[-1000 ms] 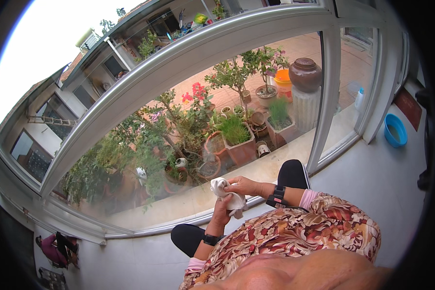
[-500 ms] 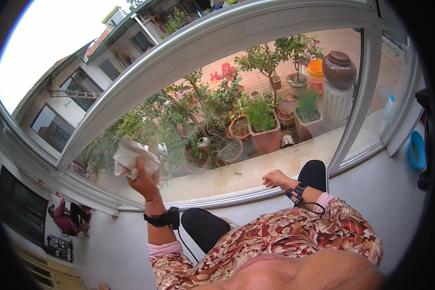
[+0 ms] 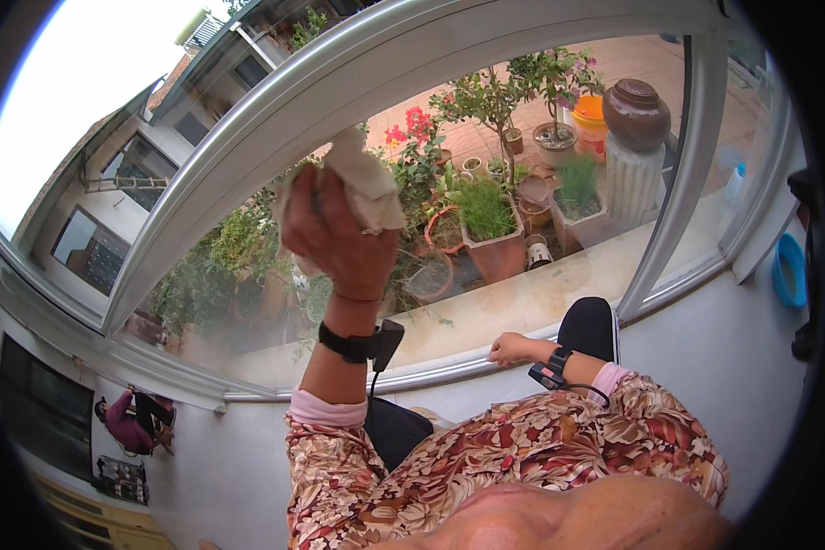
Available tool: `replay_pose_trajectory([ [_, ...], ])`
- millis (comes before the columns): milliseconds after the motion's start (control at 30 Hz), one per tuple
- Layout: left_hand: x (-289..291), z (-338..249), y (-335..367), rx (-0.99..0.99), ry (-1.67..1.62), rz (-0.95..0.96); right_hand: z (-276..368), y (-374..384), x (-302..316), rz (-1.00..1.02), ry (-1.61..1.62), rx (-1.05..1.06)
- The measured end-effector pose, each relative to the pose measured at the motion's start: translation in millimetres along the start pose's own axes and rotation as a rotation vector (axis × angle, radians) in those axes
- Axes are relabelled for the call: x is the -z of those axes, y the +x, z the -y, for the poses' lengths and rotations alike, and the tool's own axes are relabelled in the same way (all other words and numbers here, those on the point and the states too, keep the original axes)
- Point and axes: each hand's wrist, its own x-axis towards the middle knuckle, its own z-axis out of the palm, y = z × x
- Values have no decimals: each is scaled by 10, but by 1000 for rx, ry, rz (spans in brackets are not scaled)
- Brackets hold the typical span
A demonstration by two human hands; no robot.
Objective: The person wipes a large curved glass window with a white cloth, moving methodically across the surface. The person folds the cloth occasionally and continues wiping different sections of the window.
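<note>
My left hand (image 3: pixel 339 229) is raised, its fingers wrapped round a crumpled off-white cloth (image 3: pixel 368 179). The cloth lies against or very near the large window pane (image 3: pixel 605 261), just below the curved silver-grey frame bar (image 3: pixel 247 128). Whether it touches that bar, I cannot tell. Lower down and to the right, my right hand (image 3: pixel 513 349) rests with curled fingers and nothing visible in them, close to the bottom window frame (image 3: pixel 449 376) and beside my bent knee. Each wrist wears a black strapped device with a cable.
Behind the glass stand potted plants (image 3: pixel 490 215), a brown lidded jar (image 3: pixel 637 115) on a pale pedestal and an orange bucket (image 3: pixel 591 124). A blue basin (image 3: pixel 787 270) is at the far right. On the left another person (image 3: pixel 133 422) sits near a dark rack (image 3: pixel 122 478).
My left hand has swept the cloth up and to the right across the glass, and the hand now appears larger. My right hand has shifted only slightly.
</note>
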Motion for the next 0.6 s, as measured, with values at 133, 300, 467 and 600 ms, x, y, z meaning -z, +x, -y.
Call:
replay_pose_trajectory([
  [133, -75, -494, -44, -16, -137, 48, 102, -36, -52, -26, 20, -45],
  [300, -140, -626, -190, -294, -242, 145, 213, -110, -122, -23, 100, -73],
  [467, -51, -242, -355, -381, -119, 159, 209, -122, -109, -25, 135, -80],
  [600, 160, 272, -503, -186, -45, 122, 175, -171, -102, -37, 91, -71],
])
